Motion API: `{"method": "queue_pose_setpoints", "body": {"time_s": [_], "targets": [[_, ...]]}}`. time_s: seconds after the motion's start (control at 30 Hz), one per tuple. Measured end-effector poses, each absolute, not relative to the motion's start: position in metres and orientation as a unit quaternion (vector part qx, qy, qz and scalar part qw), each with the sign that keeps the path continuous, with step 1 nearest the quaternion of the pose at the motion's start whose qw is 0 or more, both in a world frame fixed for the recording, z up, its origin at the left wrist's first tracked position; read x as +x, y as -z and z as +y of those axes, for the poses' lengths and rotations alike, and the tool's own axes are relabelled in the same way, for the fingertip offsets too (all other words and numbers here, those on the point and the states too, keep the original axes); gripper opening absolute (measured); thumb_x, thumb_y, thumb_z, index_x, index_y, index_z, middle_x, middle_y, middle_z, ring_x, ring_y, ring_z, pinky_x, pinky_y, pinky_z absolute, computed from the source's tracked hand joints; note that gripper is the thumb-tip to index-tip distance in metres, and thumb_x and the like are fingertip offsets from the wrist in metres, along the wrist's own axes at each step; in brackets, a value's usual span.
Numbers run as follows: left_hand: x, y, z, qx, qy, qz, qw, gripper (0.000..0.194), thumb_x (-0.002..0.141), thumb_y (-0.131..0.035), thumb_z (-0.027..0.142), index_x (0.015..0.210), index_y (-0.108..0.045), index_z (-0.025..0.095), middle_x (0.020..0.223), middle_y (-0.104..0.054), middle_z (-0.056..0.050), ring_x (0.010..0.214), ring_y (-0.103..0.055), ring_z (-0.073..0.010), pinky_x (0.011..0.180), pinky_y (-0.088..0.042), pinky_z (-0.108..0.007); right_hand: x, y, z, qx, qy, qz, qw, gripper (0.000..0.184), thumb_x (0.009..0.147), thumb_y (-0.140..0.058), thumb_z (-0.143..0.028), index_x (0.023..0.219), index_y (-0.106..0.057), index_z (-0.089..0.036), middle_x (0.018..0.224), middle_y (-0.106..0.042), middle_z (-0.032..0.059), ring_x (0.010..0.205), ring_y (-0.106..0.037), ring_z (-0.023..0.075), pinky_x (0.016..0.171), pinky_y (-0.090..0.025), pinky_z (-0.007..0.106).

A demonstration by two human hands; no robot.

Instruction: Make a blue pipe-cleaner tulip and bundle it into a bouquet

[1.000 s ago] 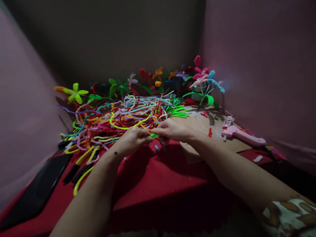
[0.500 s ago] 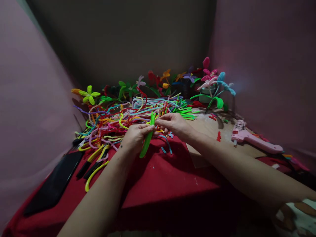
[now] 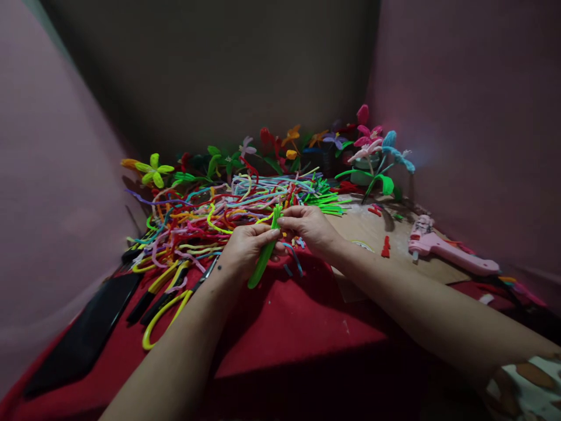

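Note:
A bright green pipe-cleaner leaf (image 3: 262, 266), long and narrow with a rounded lower end, slants between my hands. My left hand (image 3: 248, 245) pinches it around the middle between thumb and fingers. At its upper end, several loose green tips stick up, and my right hand (image 3: 307, 225) has its thumb and forefinger closed on these ends. Just beyond my fingers lies a heap of colourful pipe cleaners (image 3: 245, 202), with a sheaf of green ones (image 3: 331, 202) at its right side. Short blue pieces (image 3: 298, 263) rest on the cloth below my right hand.
Yellow-handled scissors (image 3: 151, 333) and yellow-and-black pliers (image 3: 160, 286) lie left, beside a black phone-like slab (image 3: 83, 342). A pink glue gun (image 3: 456, 251) rests on a brown board (image 3: 403, 266) at right. Pipe-cleaner flowers (image 3: 368, 137) line the back. Red cloth (image 3: 298, 333) covers the table.
The view has shifted slightly, bringing more of the scissors into sight. Both hands still hold the green leaf, with my right fingers now closer against its upper ends.

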State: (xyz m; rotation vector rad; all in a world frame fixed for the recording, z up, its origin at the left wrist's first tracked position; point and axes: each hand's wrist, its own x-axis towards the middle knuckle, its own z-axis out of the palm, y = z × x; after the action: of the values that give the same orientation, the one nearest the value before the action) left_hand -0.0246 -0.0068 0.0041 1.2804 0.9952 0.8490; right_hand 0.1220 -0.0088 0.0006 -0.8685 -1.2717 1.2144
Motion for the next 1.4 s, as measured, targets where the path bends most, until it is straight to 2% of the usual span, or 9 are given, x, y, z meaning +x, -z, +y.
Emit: {"method": "queue_pose_setpoints", "body": {"time_s": [0.27, 0.4, 0.53, 0.63, 0.73, 0.87, 0.97, 1.27, 1.4], "targets": [[-0.025, -0.002, -0.006, 0.577, -0.372, 0.438, 0.581, 0.021, 0.067, -0.067, 0.032, 0.071, -0.065, 0.012, 0.057, -0.066, -0.004, 0.051, -0.060, -0.0140, 0.057, -0.048, -0.026, 0.125, 0.004, -0.005, -0.355, -0.539, -0.530, 0.550, 0.011, 0.064, -0.057, -0.022, 0.061, -0.053, -0.013, 0.051, -0.051, -0.0035, 0.042, -0.044, 0.0059, 0.042, -0.034, 0.020], [-0.023, -0.006, -0.010, 0.577, -0.380, 0.449, 0.567, 0.019, 0.067, -0.065, 0.030, 0.068, -0.063, 0.012, 0.056, -0.065, -0.004, 0.051, -0.060, -0.0138, 0.055, -0.048, -0.026, 0.127, 0.003, -0.009, -0.393, -0.453, -0.534, 0.596, 0.011, 0.065, -0.057, -0.021, 0.072, -0.054, -0.014, 0.059, -0.053, -0.0031, 0.049, -0.048, 0.0077, 0.048, -0.038, 0.021], [-0.021, -0.010, -0.014, 0.577, -0.383, 0.458, 0.557, 0.018, 0.065, -0.066, 0.029, 0.062, -0.060, 0.012, 0.053, -0.063, -0.003, 0.049, -0.059, -0.0144, 0.055, -0.048, -0.026, 0.128, 0.004, -0.011, -0.364, -0.371, -0.594, 0.614, 0.017, 0.065, -0.060, -0.020, 0.080, -0.052, -0.017, 0.072, -0.056, -0.0020, 0.065, -0.053, 0.0090, 0.060, -0.042, 0.021], [-0.020, -0.010, -0.013, 0.587, -0.372, 0.458, 0.554, 0.018, 0.065, -0.066, 0.030, 0.062, -0.061, 0.013, 0.052, -0.063, -0.003, 0.047, -0.058, -0.0143, 0.053, -0.047, -0.026, 0.127, 0.005, -0.010, -0.349, -0.446, -0.565, 0.600, 0.029, 0.061, -0.066, -0.023, 0.085, -0.050, -0.016, 0.069, -0.054, -0.0034, 0.057, -0.051, 0.0077, 0.053, -0.040, 0.021], [-0.021, -0.008, -0.011, 0.617, -0.369, 0.450, 0.530, 0.019, 0.066, -0.065, 0.031, 0.059, -0.062, 0.013, 0.051, -0.063, -0.003, 0.047, -0.058, -0.0133, 0.053, -0.045, -0.025, 0.127, 0.005, -0.010, -0.363, -0.539, -0.505, 0.568, 0.041, 0.058, -0.071, -0.028, 0.091, -0.049, -0.015, 0.057, -0.046, -0.0079, 0.041, -0.039, 0.0045, 0.040, -0.031, 0.019], [-0.020, -0.006, -0.011, 0.652, -0.352, 0.446, 0.502, 0.022, 0.066, -0.065, 0.034, 0.058, -0.063, 0.013, 0.052, -0.063, -0.003, 0.046, -0.057, -0.0128, 0.051, -0.043, -0.024, 0.128, 0.006, -0.012, -0.343, -0.540, -0.554, 0.533, 0.024, 0.065, -0.066, -0.033, 0.074, -0.055, -0.013, 0.052, -0.045, -0.0065, 0.039, -0.035, 0.0037, 0.037, -0.026, 0.019], [-0.017, -0.007, -0.014, 0.657, -0.349, 0.444, 0.500, 0.022, 0.067, -0.064, 0.032, 0.056, -0.062, 0.013, 0.050, -0.062, -0.003, 0.045, -0.055, -0.0111, 0.051, -0.042, -0.022, 0.127, 0.005, -0.014, -0.349, -0.498, -0.582, 0.540, 0.022, 0.068, -0.063, -0.032, 0.061, -0.054, -0.013, 0.048, -0.045, -0.0058, 0.040, -0.037, 0.0041, 0.038, -0.026, 0.019], [-0.020, -0.017, -0.015, 0.630, -0.312, 0.429, 0.567, 0.017, 0.066, -0.063, 0.028, 0.063, -0.064, 0.012, 0.055, -0.064, -0.003, 0.051, -0.060, -0.0135, 0.058, -0.047, -0.026, 0.129, 0.002, -0.015, -0.366, -0.472, -0.596, 0.537, 0.021, 0.068, -0.061, -0.028, 0.057, -0.052, -0.013, 0.048, -0.048, -0.0046, 0.039, -0.038, 0.0041, 0.038, -0.027, 0.018], [-0.019, -0.018, -0.016, 0.641, -0.313, 0.442, 0.544, 0.013, 0.064, -0.062, 0.023, 0.059, -0.062, 0.012, 0.051, -0.061, -0.002, 0.048, -0.058, -0.0122, 0.055, -0.045, -0.024, 0.129, 0.003, -0.014, -0.357, -0.463, -0.617, 0.527, 0.021, 0.069, -0.060, -0.028, 0.057, -0.052, -0.013, 0.048, -0.048, -0.0042, 0.039, -0.038, 0.0047, 0.038, -0.028, 0.019]]}}
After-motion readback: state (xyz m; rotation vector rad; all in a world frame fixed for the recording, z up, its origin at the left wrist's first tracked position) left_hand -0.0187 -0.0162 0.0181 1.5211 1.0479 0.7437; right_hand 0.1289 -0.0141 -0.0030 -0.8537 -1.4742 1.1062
